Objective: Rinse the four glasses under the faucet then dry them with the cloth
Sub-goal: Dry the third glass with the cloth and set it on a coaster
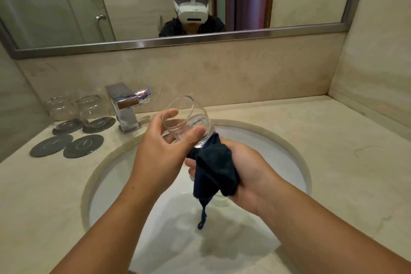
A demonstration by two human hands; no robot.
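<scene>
Two hands over the sink (278,140): left hand (160,151) grips an empty glass (189,118), right hand (251,169) clutches the dark cloth (215,167)

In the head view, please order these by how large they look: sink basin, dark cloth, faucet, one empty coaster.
1. sink basin
2. dark cloth (nearer camera, so unsure)
3. faucet
4. empty coaster

Left hand (160,155), right hand (253,176), fingers (170,114) curled

Glass (189,122) in left grip (160,151): clear, smooth, glossy. Cloth (215,167) in right grip (251,169): dark blue fabric, matt, napped. Faucet (124,107) beyond left grip: polished chrome. Sink (266,147) beneath: white, glazed.
</scene>
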